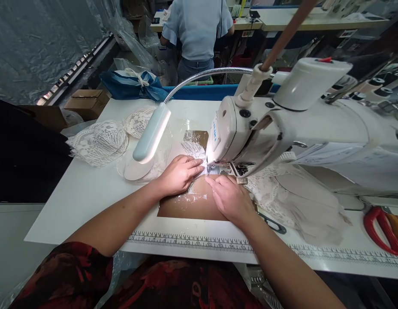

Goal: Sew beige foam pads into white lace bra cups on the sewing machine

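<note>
Left hand [178, 175] flat, I steady lace [192, 149] inside the worktop's [73, 197] front edge. Right hand [231, 197]: grip unclear. Likely soft, delicate; press borders.

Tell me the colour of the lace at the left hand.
White lace, shown in the head view.

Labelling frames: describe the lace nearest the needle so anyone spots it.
Start at the white sewing machine. At its needle, beside the left hand, is the white lace. Unlike the lace pieces farther left, it is next to the needle.
</note>
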`<state>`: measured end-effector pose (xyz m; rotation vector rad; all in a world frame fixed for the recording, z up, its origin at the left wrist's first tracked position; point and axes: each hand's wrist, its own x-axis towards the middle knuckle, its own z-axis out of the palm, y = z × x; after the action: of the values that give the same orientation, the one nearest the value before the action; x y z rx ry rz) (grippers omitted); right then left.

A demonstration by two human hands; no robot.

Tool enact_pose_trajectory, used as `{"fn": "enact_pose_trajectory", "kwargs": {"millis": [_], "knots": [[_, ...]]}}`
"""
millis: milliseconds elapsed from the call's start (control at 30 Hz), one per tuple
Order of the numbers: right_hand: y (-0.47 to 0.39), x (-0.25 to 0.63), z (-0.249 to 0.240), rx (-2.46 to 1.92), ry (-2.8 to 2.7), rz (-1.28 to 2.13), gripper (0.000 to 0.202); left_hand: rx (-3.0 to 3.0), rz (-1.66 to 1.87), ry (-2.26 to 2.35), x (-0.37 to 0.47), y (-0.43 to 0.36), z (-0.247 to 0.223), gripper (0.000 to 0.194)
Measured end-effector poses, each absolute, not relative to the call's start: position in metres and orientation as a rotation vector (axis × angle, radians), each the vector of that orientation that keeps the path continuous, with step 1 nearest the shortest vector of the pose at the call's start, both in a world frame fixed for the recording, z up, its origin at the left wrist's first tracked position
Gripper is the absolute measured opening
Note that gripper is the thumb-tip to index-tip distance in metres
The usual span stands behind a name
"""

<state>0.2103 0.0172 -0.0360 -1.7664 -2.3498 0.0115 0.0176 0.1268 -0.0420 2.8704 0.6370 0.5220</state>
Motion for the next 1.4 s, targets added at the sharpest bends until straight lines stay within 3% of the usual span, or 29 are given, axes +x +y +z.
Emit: {"fn": "enact_pose_trajectory", "kwargs": {"millis": [367, 567, 800, 900, 1067, 1200, 1400], "knots": [[-0.004, 0.219, -0.007, -1.788, -2.340, 0.190, 0.038, 2.861, 0.596, 0.813, 0.012, 0.120, -0.038, 0.040], [-0.053, 0.255, 0.003, -1.879, -2.378, 0.024, 0.030, 2.740, 0.585, 0.896, 0.001, 0.119, -0.029, 0.022], [-0.072, 0.278, -0.032, -1.857, -2.428, -0.213, 0.039, 2.550, 0.269, 0.250, -0.004, 0.060, 0.003, 0.018], [-0.072, 0.279, -0.035, -1.805, -2.464, -0.275, 0.041, 2.497, 0.228, 0.257, -0.011, 0.043, 0.014, 0.016], [-0.073, 0.284, -0.037, -1.716, -2.483, -0.327, 0.042, 2.325, 0.420, 0.696, -0.019, 0.064, 0.011, 0.043], [-0.072, 0.287, -0.039, -1.727, -2.517, -0.285, 0.046, 2.085, 0.308, 0.934, -0.013, 0.088, 0.002, 0.066], [-0.073, 0.291, -0.043, -1.800, -2.527, -0.249, 0.052, 1.907, 0.334, 0.867, -0.008, 0.095, -0.007, 0.053]]}}
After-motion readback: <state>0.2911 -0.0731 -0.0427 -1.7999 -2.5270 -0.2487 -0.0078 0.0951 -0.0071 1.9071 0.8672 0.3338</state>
